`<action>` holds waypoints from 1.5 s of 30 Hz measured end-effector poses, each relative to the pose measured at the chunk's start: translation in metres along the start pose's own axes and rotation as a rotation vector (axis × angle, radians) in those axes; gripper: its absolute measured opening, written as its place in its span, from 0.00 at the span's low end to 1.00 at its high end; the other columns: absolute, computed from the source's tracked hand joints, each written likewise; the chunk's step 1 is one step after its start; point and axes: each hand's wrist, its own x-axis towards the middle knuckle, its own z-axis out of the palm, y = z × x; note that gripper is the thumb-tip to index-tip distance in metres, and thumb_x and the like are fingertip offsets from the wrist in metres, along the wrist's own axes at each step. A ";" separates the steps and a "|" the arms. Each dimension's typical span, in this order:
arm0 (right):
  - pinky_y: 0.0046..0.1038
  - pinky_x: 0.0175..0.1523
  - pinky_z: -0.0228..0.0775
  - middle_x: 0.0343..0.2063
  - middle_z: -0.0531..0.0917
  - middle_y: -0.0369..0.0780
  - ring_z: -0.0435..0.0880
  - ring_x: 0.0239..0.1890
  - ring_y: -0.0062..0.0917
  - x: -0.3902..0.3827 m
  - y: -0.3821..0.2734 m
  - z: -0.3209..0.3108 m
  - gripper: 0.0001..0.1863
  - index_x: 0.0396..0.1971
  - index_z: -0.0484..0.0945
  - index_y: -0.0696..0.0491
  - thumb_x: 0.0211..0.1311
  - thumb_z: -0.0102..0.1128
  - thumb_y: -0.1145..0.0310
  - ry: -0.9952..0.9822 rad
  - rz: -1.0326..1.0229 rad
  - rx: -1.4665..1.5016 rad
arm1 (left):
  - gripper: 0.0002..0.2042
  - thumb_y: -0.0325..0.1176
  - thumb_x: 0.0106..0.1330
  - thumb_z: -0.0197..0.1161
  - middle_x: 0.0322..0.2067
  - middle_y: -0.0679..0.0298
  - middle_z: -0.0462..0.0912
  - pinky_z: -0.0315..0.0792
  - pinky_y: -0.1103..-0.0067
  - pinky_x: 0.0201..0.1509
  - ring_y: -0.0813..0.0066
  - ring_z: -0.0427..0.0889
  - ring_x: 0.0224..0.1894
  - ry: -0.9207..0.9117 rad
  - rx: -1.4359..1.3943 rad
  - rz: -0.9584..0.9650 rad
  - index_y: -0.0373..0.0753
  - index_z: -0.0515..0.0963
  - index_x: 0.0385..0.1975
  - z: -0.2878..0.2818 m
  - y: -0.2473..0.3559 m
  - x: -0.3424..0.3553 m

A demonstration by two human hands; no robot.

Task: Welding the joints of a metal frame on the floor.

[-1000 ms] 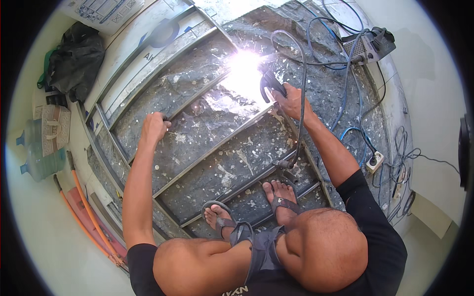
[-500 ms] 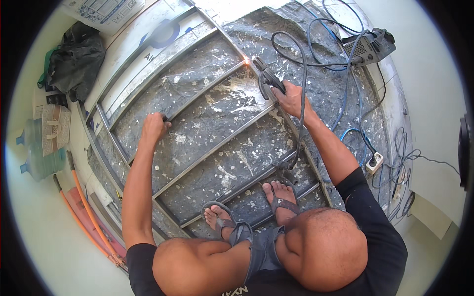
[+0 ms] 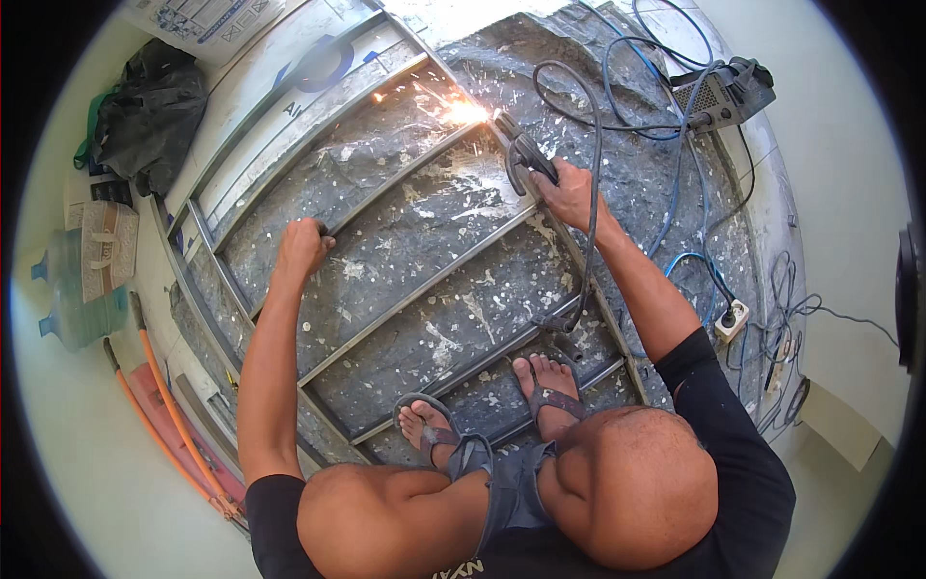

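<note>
The person's sandalled feet point(image 3: 548, 379) stood at the near end of the metal frame point(image 3: 420, 297), which lay flat on a white-spattered grey sheet point(image 3: 453, 333). Beyond them, the left hand point(image 3: 305, 247) was curled tight around a crossbar point(image 3: 410, 176). The right hand point(image 3: 571, 196) was wrapped round a black holder point(image 3: 529, 159), its tip close to the crossbar's far end, where orange sparks point(image 3: 465, 111) sprayed leftward. Farther off, to the right, sat a grey machine point(image 3: 719, 96) beside looped cables point(image 3: 597, 145).
</note>
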 end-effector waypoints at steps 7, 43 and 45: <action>0.46 0.46 0.74 0.33 0.82 0.61 0.84 0.41 0.54 0.002 0.002 0.001 0.26 0.38 0.79 0.63 0.63 0.59 0.49 -0.031 0.006 0.024 | 0.11 0.34 0.56 0.71 0.33 0.42 0.83 0.75 0.60 0.42 0.44 0.84 0.39 -0.033 -0.012 -0.015 0.36 0.85 0.36 0.000 -0.001 0.001; 0.46 0.46 0.74 0.32 0.83 0.61 0.84 0.40 0.54 0.001 -0.001 0.002 0.28 0.38 0.79 0.64 0.64 0.58 0.48 -0.034 0.000 0.036 | 0.13 0.35 0.55 0.72 0.33 0.41 0.83 0.75 0.60 0.44 0.43 0.84 0.40 -0.003 0.054 0.022 0.35 0.85 0.36 0.003 -0.003 0.004; 0.47 0.47 0.74 0.33 0.82 0.61 0.84 0.41 0.55 0.001 -0.001 0.003 0.27 0.39 0.79 0.62 0.64 0.58 0.47 -0.059 0.053 0.038 | 0.13 0.35 0.55 0.72 0.35 0.42 0.83 0.75 0.60 0.45 0.44 0.84 0.41 -0.047 -0.023 -0.049 0.34 0.85 0.37 0.001 -0.001 0.003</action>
